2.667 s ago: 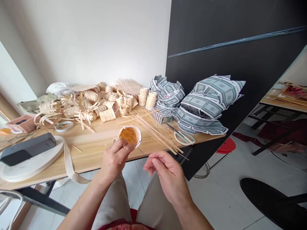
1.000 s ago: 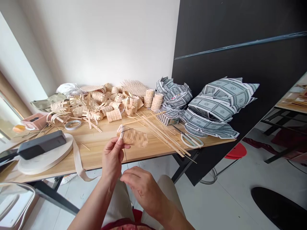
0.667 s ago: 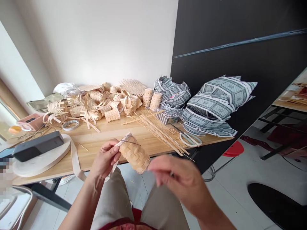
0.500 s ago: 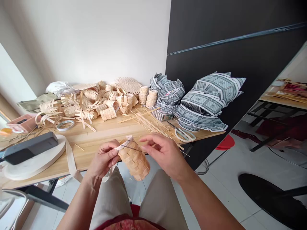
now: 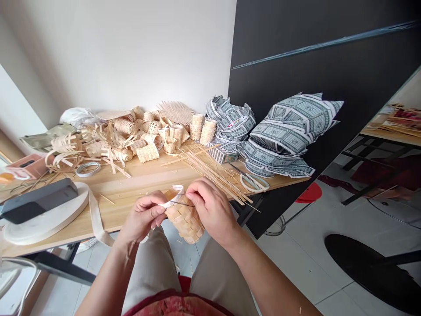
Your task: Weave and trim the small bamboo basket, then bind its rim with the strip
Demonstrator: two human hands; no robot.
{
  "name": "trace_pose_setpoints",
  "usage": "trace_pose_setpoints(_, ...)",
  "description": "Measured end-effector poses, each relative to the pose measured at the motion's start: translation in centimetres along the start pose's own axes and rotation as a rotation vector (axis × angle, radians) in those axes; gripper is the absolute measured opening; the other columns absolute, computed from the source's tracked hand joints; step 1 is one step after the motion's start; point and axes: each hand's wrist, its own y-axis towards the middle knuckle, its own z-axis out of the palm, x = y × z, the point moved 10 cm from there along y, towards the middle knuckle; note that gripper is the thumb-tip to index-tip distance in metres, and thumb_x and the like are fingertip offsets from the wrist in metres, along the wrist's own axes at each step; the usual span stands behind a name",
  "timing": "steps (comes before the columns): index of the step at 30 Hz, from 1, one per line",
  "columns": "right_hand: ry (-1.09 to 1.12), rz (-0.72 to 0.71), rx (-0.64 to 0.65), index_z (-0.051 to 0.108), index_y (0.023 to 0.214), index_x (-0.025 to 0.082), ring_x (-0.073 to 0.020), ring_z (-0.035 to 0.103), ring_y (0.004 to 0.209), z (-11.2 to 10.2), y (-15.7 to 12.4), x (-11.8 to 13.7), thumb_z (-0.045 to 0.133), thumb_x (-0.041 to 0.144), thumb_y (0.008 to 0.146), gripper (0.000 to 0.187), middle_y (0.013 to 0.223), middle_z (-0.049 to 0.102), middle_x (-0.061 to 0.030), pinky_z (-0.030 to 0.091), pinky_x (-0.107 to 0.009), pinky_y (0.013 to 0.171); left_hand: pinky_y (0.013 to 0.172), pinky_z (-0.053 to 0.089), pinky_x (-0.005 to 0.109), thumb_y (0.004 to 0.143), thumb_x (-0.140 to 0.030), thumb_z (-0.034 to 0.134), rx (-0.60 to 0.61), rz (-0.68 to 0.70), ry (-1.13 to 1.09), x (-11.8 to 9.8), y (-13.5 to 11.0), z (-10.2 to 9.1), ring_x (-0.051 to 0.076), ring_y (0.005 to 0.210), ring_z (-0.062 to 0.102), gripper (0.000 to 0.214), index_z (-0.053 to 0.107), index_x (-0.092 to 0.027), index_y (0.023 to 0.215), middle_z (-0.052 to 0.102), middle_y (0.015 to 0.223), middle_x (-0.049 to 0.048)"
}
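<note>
A small woven wood-strip basket [image 5: 186, 223] hangs tilted over my lap, its open end up toward the table. My left hand [image 5: 144, 215] is closed, pinching the white-edged rim on the left side. A thin dark cord [image 5: 180, 202] crosses the basket just below the rim. My right hand [image 5: 212, 213] is closed at the basket's right side, thumb and forefinger pinched on the cord's right end. Off a big roll [image 5: 42, 224] of pale ribbon, a loose band [image 5: 98, 219] drops over the table edge toward my left hand.
A grey box-shaped device [image 5: 39, 199] lies on the roll. Woven baskets and strips [image 5: 128, 145] are heaped at the back left. Scissors [image 5: 253, 181], long thin splints [image 5: 213, 171] and patterned folded-card pieces [image 5: 283, 136] lie on the right. A red stool [image 5: 309, 193] stands beyond.
My right hand has moved left and closer to the basket's rim, drawing the cord in with it. My left hand keeps its pinch on the rim. The view has shifted slightly.
</note>
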Motion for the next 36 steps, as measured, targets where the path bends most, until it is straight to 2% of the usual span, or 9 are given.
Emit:
trace_pose_setpoints(2,0.018,0.034,0.028,0.042,0.066,0.021,-0.0136,0.046,0.067,0.3,-0.2,-0.6,0.04,0.011,0.082,0.019,0.07,0.048,0.0001,0.036,-0.025,0.063,0.035,0.024,0.014,0.069,-0.027,0.071,-0.005,-0.012,0.001,0.1,0.1,0.0,0.001,0.038,0.039,0.012,0.068,-0.015,0.068,0.051,0.06,-0.0017)
trace_pose_setpoints(7,0.207,0.232,0.14,0.041,0.068,0.021,-0.0111,0.043,0.059,1.4,-1.0,-2.9,0.038,0.015,0.083,0.017,0.062,0.045,0.0037,0.034,-0.024,0.058,0.035,0.027,0.015,0.067,-0.026,0.072,-0.004,-0.035,-0.004,0.3,0.1,0.0,0.003,0.039,0.043,0.011,0.067,-0.016,0.068,0.053,0.059,-0.0017)
trace_pose_setpoints(11,0.306,0.326,0.198,0.039,0.068,0.021,-0.0096,0.043,0.053,1.8,-1.4,-3.4,0.037,0.015,0.083,0.017,0.055,0.045,0.0059,0.034,-0.023,0.054,0.036,0.026,0.014,0.067,-0.024,0.072,-0.028,-0.045,-0.024,0.4,0.2,-0.3,0.001,0.037,0.04,0.009,0.068,-0.016,0.07,0.053,0.06,-0.002)
trace_pose_setpoints(15,0.486,0.411,0.386,0.041,0.073,0.021,-0.0084,0.042,0.052,3.0,-1.9,-3.3,0.043,0.021,0.081,0.008,0.059,0.044,0.0066,0.035,-0.021,0.05,0.033,0.018,0.013,0.065,-0.024,0.073,0.004,-0.098,-0.062,0.9,0.2,-0.3,0.0,0.034,0.037,0.009,0.069,-0.016,0.069,0.052,0.057,-0.002)
trace_pose_setpoints(19,0.568,0.422,0.527,0.046,0.075,0.019,-0.0066,0.039,0.054,3.5,-1.9,-3.4,0.052,0.016,0.07,0.009,0.062,0.041,0.007,0.031,-0.018,0.048,0.033,0.013,0.012,0.065,-0.023,0.074,0.057,-0.178,-0.106,2.0,0.3,0.2,-0.002,0.033,0.032,0.01,0.069,-0.014,0.066,0.051,0.057,-0.0017)
trace_pose_setpoints(21,0.545,0.389,0.519,0.045,0.07,0.018,-0.006,0.036,0.052,3.4,-1.6,-3.7,0.048,0.012,0.067,0.008,0.059,0.039,0.0076,0.03,-0.018,0.048,0.033,0.011,0.012,0.064,-0.023,0.074,0.06,-0.187,-0.149,2.4,0.5,0.3,-0.003,0.033,0.031,0.01,0.069,-0.014,0.066,0.052,0.057,-0.0015)
trace_pose_setpoints(27,0.219,0.213,0.281,0.045,0.068,0.018,-0.0071,0.039,0.057,2.1,-0.8,-4.2,0.046,0.008,0.064,0.011,0.063,0.044,0.0057,0.032,-0.018,0.053,0.034,0.014,0.011,0.065,-0.024,0.074,0.025,-0.137,-0.263,2.5,0.8,-0.4,-0.004,0.032,0.029,0.011,0.067,-0.015,0.062,0.052,0.057,-0.0038)
trace_pose_setpoints(32,0.008,0.311,0.405,0.045,0.061,0.018,-0.0073,0.036,0.052,2.6,-1.7,-4.6,0.044,0.009,0.068,0.011,0.055,0.042,0.0065,0.025,-0.02,0.048,0.035,0.015,0.011,0.066,-0.023,0.074,0.033,-0.122,-0.204,2.3,0.8,-0.7,-0.004,0.033,0.032,0.009,0.068,-0.016,0.066,0.052,0.058,-0.0034)
trace_pose_setpoints(36,-0.06,0.276,0.439,0.048,0.057,0.017,-0.0069,0.034,0.049,1.9,-1.6,-3.8,0.042,0.007,0.069,0.017,0.05,0.039,0.0068,0.021,-0.021,0.047,0.034,0.015,0.01,0.066,-0.023,0.073,0.052,-0.127,-0.188,2.2,0.9,-0.4,-0.004,0.033,0.031,0.009,0.068,-0.015,0.066,0.052,0.058,-0.003)
